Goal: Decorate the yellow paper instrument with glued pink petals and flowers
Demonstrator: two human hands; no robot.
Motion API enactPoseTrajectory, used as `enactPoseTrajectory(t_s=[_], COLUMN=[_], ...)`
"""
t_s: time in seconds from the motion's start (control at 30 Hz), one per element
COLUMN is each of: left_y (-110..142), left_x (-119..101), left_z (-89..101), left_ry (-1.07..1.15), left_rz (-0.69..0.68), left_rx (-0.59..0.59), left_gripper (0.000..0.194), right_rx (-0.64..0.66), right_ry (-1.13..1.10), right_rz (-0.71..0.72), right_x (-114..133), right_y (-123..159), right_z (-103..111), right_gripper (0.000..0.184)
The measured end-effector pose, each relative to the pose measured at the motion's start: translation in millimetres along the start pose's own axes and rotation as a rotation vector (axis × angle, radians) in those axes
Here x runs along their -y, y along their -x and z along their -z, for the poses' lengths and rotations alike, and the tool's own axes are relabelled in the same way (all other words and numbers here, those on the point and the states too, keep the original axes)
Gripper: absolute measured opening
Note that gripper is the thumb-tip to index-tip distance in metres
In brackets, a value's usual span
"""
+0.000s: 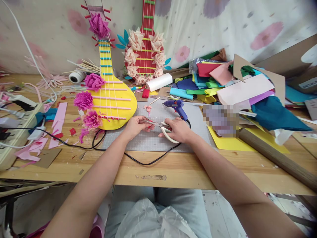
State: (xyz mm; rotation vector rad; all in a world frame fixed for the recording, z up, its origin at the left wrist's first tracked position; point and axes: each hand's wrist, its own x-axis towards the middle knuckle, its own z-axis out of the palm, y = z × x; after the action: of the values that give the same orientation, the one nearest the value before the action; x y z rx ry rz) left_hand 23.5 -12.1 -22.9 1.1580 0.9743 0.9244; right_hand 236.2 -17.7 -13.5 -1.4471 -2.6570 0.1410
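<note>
Over a grey cutting mat (133,143), my right hand (182,130) grips scissors (169,136) with cream-white handles. The blades point left, toward the fingertips of my left hand (136,127). Those fingers are pinched together around something too small to make out, and a bit of red shows by the blade tips. Just beyond the hands, a small pink paper flower piece (148,108) lies on the mat. A blue glue gun (176,107) rests behind my right hand, its black cable (158,160) looping in front of both hands.
A yellow paper lute (116,99) with pink flowers stands left; a red one (145,56) leans behind. Coloured paper (210,79) is piled at back right. A brown roll (277,155) lies right, with a power strip (17,138) and paper scraps (58,122) left.
</note>
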Motion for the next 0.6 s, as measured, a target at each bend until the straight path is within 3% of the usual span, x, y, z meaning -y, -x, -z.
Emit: enactPoseTrajectory(t_s=[0.6], left_y=[-0.8], left_x=[0.2], left_z=[-1.0], left_ry=[0.032], left_rz=[0.027], left_rx=[0.000], left_gripper=[0.029], right_rx=[-0.017], right_ry=[0.060], right_rz=[-0.032], right_x=[-3.1], right_y=[-0.2], right_z=[-0.5], right_gripper=[0.055])
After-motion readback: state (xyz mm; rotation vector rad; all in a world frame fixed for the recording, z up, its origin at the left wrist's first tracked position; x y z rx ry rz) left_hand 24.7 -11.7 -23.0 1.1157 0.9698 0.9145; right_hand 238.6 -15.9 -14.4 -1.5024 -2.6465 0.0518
